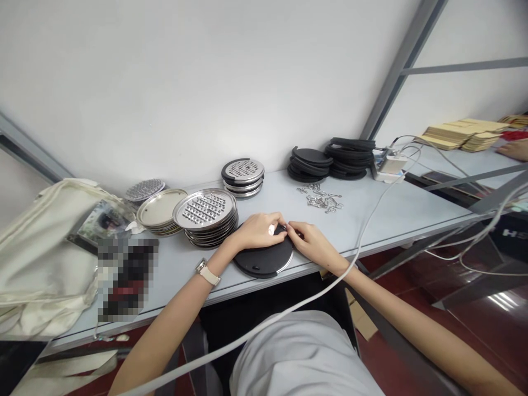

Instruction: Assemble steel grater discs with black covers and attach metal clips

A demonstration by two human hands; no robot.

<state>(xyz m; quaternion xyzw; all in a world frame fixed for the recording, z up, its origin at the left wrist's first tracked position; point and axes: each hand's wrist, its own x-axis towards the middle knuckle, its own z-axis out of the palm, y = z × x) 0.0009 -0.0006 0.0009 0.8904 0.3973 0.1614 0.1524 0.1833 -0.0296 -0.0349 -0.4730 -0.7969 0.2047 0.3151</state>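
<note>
At the front edge of the desk (355, 220), a round black disc (264, 257) lies beneath the left hand (258, 231), with the right hand (312, 243) at its far rim. Both hands have bent fingers, their tips nearly meeting; any small part gripped between them is hidden. A pull toward the body could tip the disc off the edge; the white cable (314, 297), crossing the right forearm, could snag. Grater stack (208, 212) left, metal clips (325, 203) beyond.
</note>
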